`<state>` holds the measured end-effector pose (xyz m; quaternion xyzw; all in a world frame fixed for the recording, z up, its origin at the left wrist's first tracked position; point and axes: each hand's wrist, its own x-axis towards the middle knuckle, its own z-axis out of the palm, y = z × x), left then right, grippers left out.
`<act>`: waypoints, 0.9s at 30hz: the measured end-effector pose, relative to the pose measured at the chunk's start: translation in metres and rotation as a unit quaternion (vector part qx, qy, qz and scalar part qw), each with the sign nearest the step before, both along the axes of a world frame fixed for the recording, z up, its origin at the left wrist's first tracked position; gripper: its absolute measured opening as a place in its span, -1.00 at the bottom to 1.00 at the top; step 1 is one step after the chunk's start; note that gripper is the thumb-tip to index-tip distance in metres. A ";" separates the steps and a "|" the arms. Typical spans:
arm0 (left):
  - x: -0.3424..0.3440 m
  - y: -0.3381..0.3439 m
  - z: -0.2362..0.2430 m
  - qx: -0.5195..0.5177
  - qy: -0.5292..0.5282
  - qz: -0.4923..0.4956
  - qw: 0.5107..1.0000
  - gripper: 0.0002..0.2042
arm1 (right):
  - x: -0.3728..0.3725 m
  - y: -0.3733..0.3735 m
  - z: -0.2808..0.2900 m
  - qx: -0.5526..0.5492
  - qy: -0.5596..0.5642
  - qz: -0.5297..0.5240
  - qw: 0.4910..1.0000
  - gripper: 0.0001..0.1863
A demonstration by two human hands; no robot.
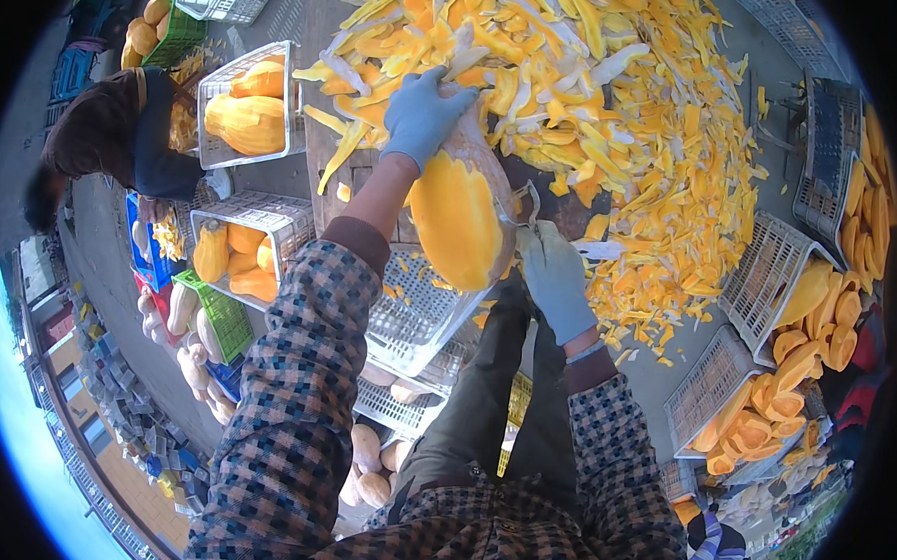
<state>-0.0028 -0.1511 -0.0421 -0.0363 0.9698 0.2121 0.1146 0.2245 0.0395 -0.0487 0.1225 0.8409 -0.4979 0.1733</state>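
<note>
My left hand (423,117), in a blue glove, is closed on the pale neck of a long squash (449,215), whose wide lower part is largely peeled to orange. My right hand (554,277), also gloved, is closed on a metal peeler (520,205) at the squash's right side. Both lie above a worn board (330,190) heaped with orange and pale peelings (664,169). A white perforated crate (408,298) stands just beneath the squash, with some scraps on it.
Crates of peeled squash (247,121) line the left, with unpeeled squash (197,361) lower down. At upper left a bent-over person (104,135) in dark clothes is nearby. Crates (764,284) and piles of cut orange squash (763,424) line the right side.
</note>
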 end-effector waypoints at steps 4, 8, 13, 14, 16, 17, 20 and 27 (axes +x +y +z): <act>-0.001 0.012 0.001 -0.025 -0.007 0.020 0.999 -0.39 | -0.051 -0.018 0.011 0.083 -0.027 0.102 0.991 -0.65; 0.001 0.007 0.000 -0.019 0.014 -0.015 1.000 -0.46 | 0.036 -0.015 0.056 0.075 -0.096 0.058 0.991 -0.67; 0.003 0.004 -0.003 0.020 -0.025 0.014 0.999 -0.43 | 0.080 -0.005 0.050 -0.007 -0.230 0.021 0.973 -0.63; 0.006 0.004 -0.003 0.025 -0.014 0.007 1.000 -0.45 | 0.069 -0.008 0.040 0.022 -0.167 -0.045 0.985 -0.62; 0.007 0.005 -0.002 0.015 0.025 0.000 1.000 -0.50 | 0.060 -0.015 0.024 0.029 -0.051 0.002 0.998 -0.64; 0.007 0.005 -0.002 0.011 0.020 -0.002 1.000 -0.50 | 0.054 -0.019 0.017 0.041 0.041 0.004 0.998 -0.65; 0.007 0.004 0.000 0.001 0.013 -0.005 1.000 -0.51 | 0.079 -0.027 0.011 0.037 0.024 0.019 0.999 -0.68; 0.001 0.005 -0.004 0.032 -0.003 0.016 0.999 -0.42 | 0.131 -0.032 0.011 0.051 -0.159 -0.097 0.981 -0.68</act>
